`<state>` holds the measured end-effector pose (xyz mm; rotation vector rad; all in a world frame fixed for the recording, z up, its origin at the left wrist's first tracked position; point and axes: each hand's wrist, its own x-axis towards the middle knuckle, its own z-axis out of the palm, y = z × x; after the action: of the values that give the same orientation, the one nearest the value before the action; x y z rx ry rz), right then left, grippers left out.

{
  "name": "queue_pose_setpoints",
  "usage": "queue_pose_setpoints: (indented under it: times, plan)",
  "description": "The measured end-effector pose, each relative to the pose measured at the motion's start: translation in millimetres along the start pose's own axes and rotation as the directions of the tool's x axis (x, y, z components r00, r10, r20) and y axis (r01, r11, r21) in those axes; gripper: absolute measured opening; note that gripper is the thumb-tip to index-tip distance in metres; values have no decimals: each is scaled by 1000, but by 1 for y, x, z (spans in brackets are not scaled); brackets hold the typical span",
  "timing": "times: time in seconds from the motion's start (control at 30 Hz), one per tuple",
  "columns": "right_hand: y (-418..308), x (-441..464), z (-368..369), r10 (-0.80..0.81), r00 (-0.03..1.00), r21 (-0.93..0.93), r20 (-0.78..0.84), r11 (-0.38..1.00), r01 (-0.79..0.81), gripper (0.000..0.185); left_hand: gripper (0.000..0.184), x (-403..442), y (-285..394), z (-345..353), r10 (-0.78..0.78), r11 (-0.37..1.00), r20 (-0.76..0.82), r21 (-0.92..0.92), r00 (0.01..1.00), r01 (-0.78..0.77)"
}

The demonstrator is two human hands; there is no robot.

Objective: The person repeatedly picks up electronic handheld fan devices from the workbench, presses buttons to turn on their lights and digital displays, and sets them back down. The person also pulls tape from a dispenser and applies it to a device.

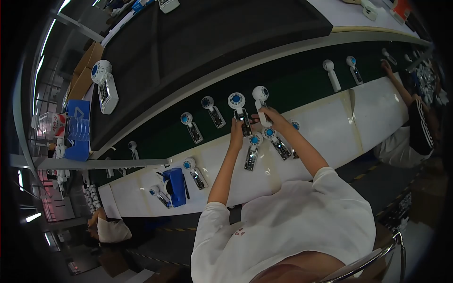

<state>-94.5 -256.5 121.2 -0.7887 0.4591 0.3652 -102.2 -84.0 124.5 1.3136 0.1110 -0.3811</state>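
My left hand [237,133] is closed around the handle of a handheld fan [236,100], which has a round white head with a blue centre. The handle is uncovered, so its dark circuit board and a small light show. Just right of it, my right hand [274,120] grips a second white handheld fan [260,93], turned so that a plain white side of its handle faces up. Some fingertips of the right hand are behind the fans. Below my hands, open-handled fans [253,147] lie on the white worktop, one partly hidden by my right forearm.
More fans [191,127] lie along the dark green belt [292,75]. A blue bin [176,187] stands on the white worktop [321,122] at left. Above the belt runs a raised black shelf [212,37]. Co-workers' arms [398,85] reach in at far right and lower left.
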Motion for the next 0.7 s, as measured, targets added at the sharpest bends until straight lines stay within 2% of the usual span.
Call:
queue_pose_setpoints:
  times: [0.07,0.13,0.2,0.23,0.27,0.33,0.37,0.43,0.47,0.7]
  plan:
    - [-11,-50,10,-42,999,-86,6,995,42,33,24,-40,24,23,39,998,-15,-56,999,-40]
    - [-23,-96,15,-18,996,-478,83,876,56,31,31,-76,47,47,75,992,-35,-101,997,-78]
    - [-22,-130,17,-112,974,-462,194,866,192,32,35,-102,53,62,138,979,-31,-149,990,-141]
    - [-24,-148,21,-51,969,-428,240,891,152,39,39,-112,53,67,172,972,-19,-160,985,-173]
    - [-23,-167,26,-41,969,-435,242,889,146,39,39,-123,52,73,171,971,-29,-166,985,-174]
    - [-22,-193,32,-134,982,-208,135,965,161,38,41,-143,55,87,230,963,-61,-131,971,-236]
    - [-22,-195,21,-101,958,-175,269,973,152,43,44,-154,59,94,231,949,-36,-213,972,-233]
    - [-22,-205,16,-137,940,-133,312,974,186,46,44,-167,61,103,244,943,-51,-219,968,-250]
    - [-20,-208,10,-146,913,-145,380,966,215,49,44,-173,60,105,245,943,-65,-215,967,-254]
    - [-19,-229,5,-154,922,-208,355,949,239,58,43,-194,59,119,222,952,-100,-193,970,-238]
